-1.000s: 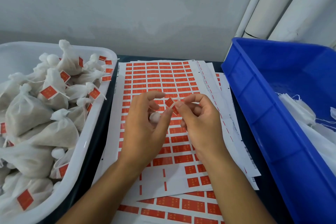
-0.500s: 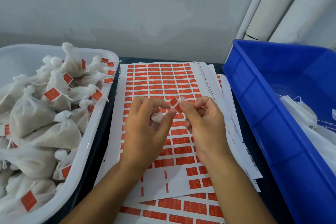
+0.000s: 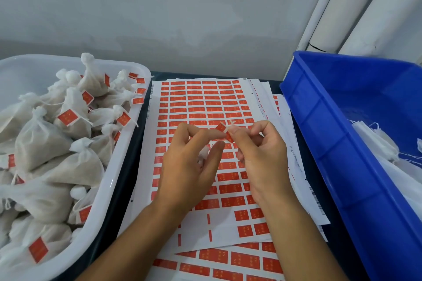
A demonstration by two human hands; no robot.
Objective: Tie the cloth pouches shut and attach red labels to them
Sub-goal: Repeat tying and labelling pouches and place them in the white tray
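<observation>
Above the label sheet [image 3: 201,107], the left hand [image 3: 189,166] and right hand [image 3: 260,155] pinch a red label [image 3: 225,131] around a string [image 3: 231,123]; both grips are clamped on it.

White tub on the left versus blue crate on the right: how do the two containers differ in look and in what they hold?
The rounded white plastic tub is heaped with filled, tied cloth pouches, many carrying red labels. The angular blue plastic crate looks deeper and holds limp white cloth with loose strings, with no red labels visible, and much of its inner wall shows bare. Both are open-topped and flank the red label sheets.
</observation>
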